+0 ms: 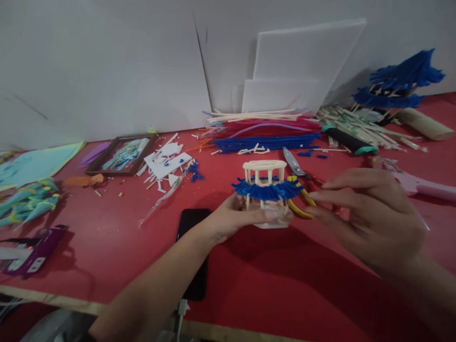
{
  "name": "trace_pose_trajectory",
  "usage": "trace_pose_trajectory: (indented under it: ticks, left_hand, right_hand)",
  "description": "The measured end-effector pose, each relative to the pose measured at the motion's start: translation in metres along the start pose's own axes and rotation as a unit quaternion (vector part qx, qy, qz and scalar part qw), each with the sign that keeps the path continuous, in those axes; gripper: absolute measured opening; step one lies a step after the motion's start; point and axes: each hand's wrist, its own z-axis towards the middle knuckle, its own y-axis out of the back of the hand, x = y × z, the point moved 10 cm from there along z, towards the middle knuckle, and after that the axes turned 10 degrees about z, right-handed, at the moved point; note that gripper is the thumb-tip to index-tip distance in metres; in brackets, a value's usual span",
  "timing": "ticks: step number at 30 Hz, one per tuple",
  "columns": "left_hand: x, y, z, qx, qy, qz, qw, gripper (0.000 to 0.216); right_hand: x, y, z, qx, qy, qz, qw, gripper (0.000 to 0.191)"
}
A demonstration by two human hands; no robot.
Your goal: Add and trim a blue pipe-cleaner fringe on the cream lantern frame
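Note:
My left hand grips a small model pavilion, its thumb across the lower part. The model has cream posts, a cream ring on top and a frilled skirt of blue pipe cleaner round its middle. To the right of it my right hand is raised, slightly blurred, with fingers stretched and apart; I see nothing held in it. Behind that hand's fingertips lie a pointed metal cutting tool and a yellow curved handle, partly hidden by the model and the fingers.
Bundled blue pipe cleaners lie at the back, beside a black-and-teal handled tool. A larger blue-roofed model stands far right, a pink glue gun below it. White scraps, a framed tray and a phone are leftward.

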Motion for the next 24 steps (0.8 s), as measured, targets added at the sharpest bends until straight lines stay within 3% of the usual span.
trace_pose_trajectory:
  ticks: [4,10,18,24]
  left_hand:
    - [0.004,-0.011,-0.004,0.040,0.015,-0.009,0.999,0.055]
    - [0.006,-0.016,-0.008,0.053,0.031,-0.008,0.998,0.053]
    - [0.009,-0.011,-0.008,0.039,0.041,0.019,0.998,0.055]
    - [0.010,-0.011,-0.009,0.036,0.042,0.012,0.998,0.052]
  right_hand:
    - [0.008,-0.009,-0.003,0.029,0.010,0.010,0.999,0.015]
    - [0.007,-0.012,-0.006,0.025,-0.003,0.044,0.999,0.017]
    - [0.004,-0.011,-0.011,0.008,-0.026,0.046,0.999,0.008]
    - [0.006,-0.013,-0.011,0.031,-0.065,0.021,0.997,0.016]
